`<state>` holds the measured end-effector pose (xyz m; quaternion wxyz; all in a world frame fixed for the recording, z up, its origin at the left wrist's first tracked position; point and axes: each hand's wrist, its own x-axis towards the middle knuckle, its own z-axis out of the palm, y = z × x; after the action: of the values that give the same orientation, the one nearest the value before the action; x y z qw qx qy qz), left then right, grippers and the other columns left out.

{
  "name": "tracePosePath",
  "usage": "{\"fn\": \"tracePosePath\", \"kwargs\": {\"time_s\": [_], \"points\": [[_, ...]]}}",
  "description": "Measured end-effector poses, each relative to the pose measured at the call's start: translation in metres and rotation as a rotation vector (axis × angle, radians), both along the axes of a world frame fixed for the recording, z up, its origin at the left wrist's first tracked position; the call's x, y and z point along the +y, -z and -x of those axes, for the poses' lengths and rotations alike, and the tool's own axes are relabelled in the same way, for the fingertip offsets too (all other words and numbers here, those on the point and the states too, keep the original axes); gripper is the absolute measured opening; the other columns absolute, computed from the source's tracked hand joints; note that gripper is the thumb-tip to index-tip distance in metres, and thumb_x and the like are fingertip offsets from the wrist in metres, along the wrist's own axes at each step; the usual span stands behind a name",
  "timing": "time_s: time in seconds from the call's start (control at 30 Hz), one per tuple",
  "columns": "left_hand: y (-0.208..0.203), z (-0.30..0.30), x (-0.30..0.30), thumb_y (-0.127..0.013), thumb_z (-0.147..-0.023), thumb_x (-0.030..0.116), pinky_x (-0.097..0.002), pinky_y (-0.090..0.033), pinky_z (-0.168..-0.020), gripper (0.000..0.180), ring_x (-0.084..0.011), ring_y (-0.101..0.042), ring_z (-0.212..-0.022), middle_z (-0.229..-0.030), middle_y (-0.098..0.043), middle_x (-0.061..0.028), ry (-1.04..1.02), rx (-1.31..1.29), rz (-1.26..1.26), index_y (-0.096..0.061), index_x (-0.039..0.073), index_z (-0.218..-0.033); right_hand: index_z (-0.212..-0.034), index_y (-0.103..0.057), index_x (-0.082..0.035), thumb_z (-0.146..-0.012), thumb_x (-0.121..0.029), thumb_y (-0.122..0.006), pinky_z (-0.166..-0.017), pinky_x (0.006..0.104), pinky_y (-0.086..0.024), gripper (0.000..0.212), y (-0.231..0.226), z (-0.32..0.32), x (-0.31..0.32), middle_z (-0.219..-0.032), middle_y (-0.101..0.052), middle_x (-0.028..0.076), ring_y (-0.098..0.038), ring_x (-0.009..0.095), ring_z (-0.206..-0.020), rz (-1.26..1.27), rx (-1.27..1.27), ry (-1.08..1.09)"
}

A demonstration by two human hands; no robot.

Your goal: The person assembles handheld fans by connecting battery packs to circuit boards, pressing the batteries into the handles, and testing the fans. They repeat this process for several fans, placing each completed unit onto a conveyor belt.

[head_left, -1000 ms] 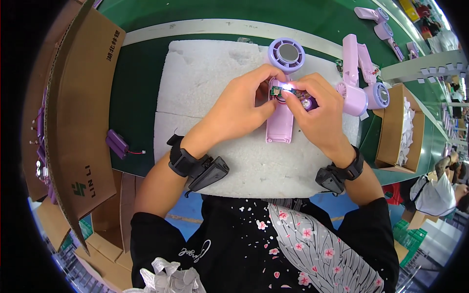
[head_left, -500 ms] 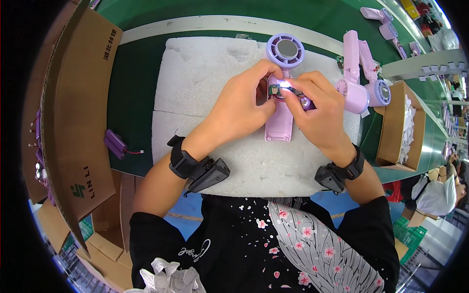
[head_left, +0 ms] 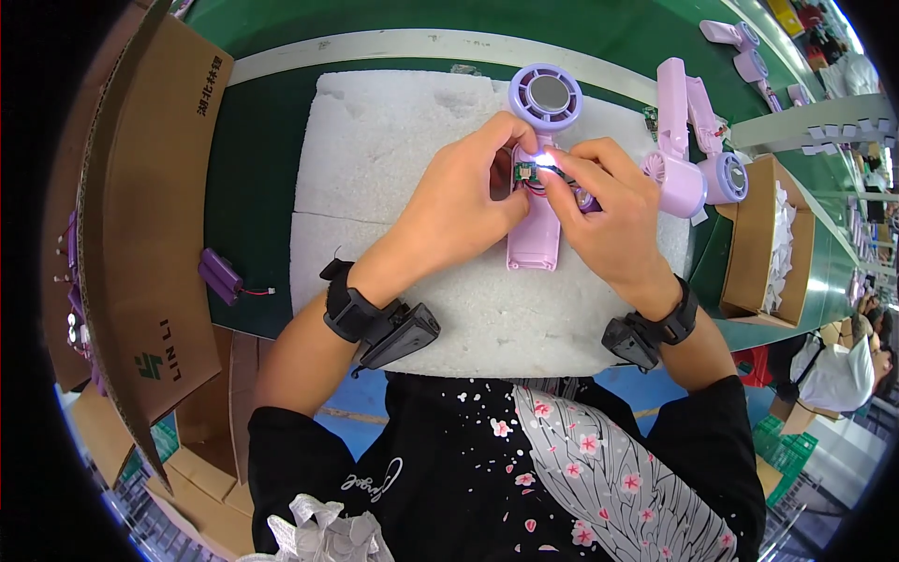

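Observation:
A pink and lilac handheld fan (head_left: pixel 535 245) lies on a white foam board (head_left: pixel 370 140), its round head away from me and its handle housing uncovered. Inside the housing sits a small green circuit board (head_left: pixel 525 172) with a bright white light lit and thin wires. My left hand (head_left: pixel 459 192) is closed, thumb and fingers gripping the fan's handle around the board. Thumb and forefinger of my right hand (head_left: pixel 613 206) pinch the circuit board's right end beside the light. A purple cylindrical battery (head_left: pixel 586 199) shows partly under my right hand.
More pink fan parts (head_left: pixel 682 178) lie at the foam's right edge. An open carton (head_left: pixel 768 244) with white packing stands to the right. On the left are a tall cardboard box (head_left: pixel 164 225) and a purple battery pack (head_left: pixel 221 275) with a lead. Further fans (head_left: pixel 735 42) lie at far right.
Both hands stay almost in place on the fan, which has shifted very slightly left. The light remains lit.

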<state>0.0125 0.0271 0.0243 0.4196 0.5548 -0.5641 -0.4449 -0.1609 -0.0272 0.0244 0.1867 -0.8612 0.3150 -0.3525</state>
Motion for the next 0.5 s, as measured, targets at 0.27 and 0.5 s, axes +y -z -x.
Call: {"fn": "tracePosePath", "kwargs": {"time_s": [0.27, 0.5], "points": [[0.0055, -0.0058, -0.0015, -0.057, -0.081, -0.005, -0.0275, -0.048, -0.083, 0.032, -0.0128, -0.057, -0.091, -0.103, -0.059, -0.0052, 0.058, 0.137, 0.019, -0.052, 0.003, -0.112, -0.097, -0.071, -0.002, -0.075, -0.003, -0.076, -0.055, 0.029, -0.047, 0.022, -0.0001, -0.0002, 0.0008, -0.085, -0.063, 0.009, -0.061, 0.02, -0.067, 0.01, 0.0, 0.0], [0.0074, -0.0048, -0.0037, -0.05, -0.083, -0.008, -0.0273, -0.048, -0.08, 0.03, -0.0128, -0.057, -0.087, -0.104, -0.061, -0.0062, 0.041, 0.255, -0.005, -0.054, 0.002, -0.112, -0.095, -0.071, 0.0, -0.074, -0.002, -0.075, -0.057, 0.0293, -0.049, 0.022, -0.0005, 0.0002, -0.0003, -0.086, -0.064, 0.01, -0.062, 0.021, -0.07, 0.018, -0.015, -0.014]]}}
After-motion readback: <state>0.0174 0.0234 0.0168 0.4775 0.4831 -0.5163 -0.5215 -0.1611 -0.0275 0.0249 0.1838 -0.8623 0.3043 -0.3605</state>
